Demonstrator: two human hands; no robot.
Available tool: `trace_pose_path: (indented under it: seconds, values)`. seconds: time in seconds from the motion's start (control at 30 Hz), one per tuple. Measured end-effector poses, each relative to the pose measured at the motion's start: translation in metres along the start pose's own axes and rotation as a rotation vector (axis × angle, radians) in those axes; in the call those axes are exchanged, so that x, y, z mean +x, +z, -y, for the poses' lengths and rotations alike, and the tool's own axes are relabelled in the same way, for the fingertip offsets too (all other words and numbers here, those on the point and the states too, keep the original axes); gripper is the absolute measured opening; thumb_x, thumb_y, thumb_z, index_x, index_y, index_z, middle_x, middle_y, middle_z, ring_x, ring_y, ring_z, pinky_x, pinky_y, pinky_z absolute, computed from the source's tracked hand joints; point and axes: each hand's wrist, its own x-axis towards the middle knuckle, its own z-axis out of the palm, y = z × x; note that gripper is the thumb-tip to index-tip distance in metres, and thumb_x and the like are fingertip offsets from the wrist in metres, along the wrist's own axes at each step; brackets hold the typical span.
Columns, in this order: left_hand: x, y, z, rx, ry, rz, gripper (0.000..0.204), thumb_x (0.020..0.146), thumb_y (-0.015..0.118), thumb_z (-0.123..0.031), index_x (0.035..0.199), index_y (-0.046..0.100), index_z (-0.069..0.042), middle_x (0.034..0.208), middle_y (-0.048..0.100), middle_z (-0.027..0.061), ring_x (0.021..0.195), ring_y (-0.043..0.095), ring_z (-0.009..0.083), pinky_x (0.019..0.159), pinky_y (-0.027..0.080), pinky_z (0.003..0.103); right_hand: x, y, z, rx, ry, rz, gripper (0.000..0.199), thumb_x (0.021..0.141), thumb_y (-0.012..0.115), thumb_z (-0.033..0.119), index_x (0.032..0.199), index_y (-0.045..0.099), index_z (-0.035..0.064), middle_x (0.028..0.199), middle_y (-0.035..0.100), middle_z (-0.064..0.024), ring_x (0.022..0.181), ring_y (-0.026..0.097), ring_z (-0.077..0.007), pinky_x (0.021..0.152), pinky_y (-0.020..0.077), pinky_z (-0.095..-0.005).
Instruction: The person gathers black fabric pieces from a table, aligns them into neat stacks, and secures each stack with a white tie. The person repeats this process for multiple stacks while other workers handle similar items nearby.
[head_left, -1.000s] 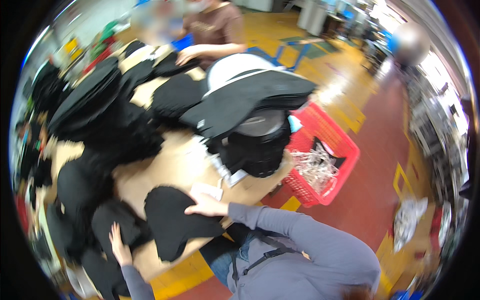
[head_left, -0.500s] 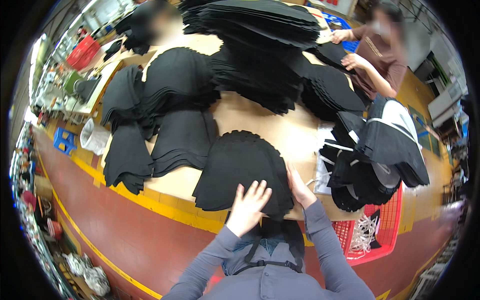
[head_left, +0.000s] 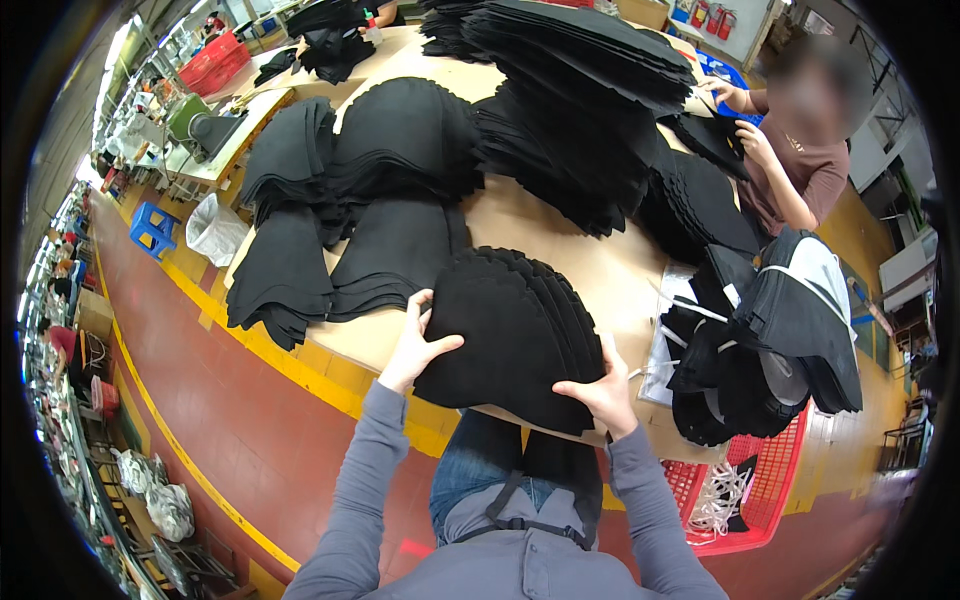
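Note:
A stack of black fabric pieces (head_left: 495, 335), with a rounded, notched far edge, is at the table's front edge before me. My left hand (head_left: 412, 350) grips its left side, thumb on top and the fingers partly hidden at the edge. On the right side my right hand (head_left: 603, 388) holds it the same way, thumb lying over the top piece. The layers fan out in steps toward the right. Just left of it, another pile of black pieces (head_left: 395, 255) lies on the tan table (head_left: 590, 275).
Taller black piles (head_left: 580, 120) fill the table's middle and back. Tied black bundles (head_left: 785, 320) sit at the right, above a red basket (head_left: 765, 515) with white cords. A co-worker (head_left: 800, 165) handles black pieces at the far right. A blue stool (head_left: 153, 230) stands left.
My left hand has gone from lying flat on the stack to gripping its left side. My right hand has closed over the right edge. The stack's layers are now turned and fanned. My view has shifted.

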Motion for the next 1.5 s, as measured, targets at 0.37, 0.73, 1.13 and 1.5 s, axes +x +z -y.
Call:
trace_pose_path:
  seconds: [0.37,0.73,1.13,1.5]
  values:
    - [-0.016,0.009,0.022,0.146,0.332,0.168,0.118,0.057,0.093,0.0,0.151,0.024,-0.011,0.151,0.038,0.0152,0.141,0.036,0.0284,0.117,0.03,0.04,-0.041,-0.003,-0.001,-0.393,-0.039,-0.04,0.059,0.075,0.082,0.006,0.127,0.054,0.0026,0.114,0.066,-0.0166,0.102,0.066,-0.0232,0.089,0.0514,-0.0336]
    - [-0.026,0.034,-0.028,0.421,0.327,0.458,0.098,0.066,0.086,0.001,0.149,0.035,-0.008,0.136,0.057,0.013,0.126,0.055,0.0276,0.109,0.041,0.038,-0.032,-0.043,0.044,-0.41,-0.028,-0.107,0.106,0.055,0.096,0.019,0.142,0.037,0.0036,0.144,0.038,-0.016,0.14,0.035,-0.0277,0.116,0.0288,-0.039]
    - [-0.051,0.093,-0.005,0.161,0.529,-0.66,0.063,0.083,0.079,-0.013,0.136,0.047,-0.003,0.138,0.052,0.01,0.121,0.052,0.0251,0.106,0.039,0.039,0.007,-0.006,0.047,-0.327,-0.179,-0.081,0.062,0.059,0.092,0.004,0.115,0.065,-0.0016,0.103,0.07,-0.0097,0.092,0.068,-0.0176,0.086,0.0533,-0.0303]
    - [-0.076,0.099,0.038,-0.773,0.386,0.08,0.072,0.092,0.059,-0.057,0.144,0.046,-0.008,0.145,0.051,0.0074,0.134,0.046,0.0275,0.114,0.033,0.045,-0.006,0.026,0.078,0.458,-0.064,-0.099,0.105,0.068,0.083,0.035,0.15,0.023,0.0063,0.14,0.046,-0.0153,0.127,0.048,-0.0245,0.107,0.0411,-0.0374]
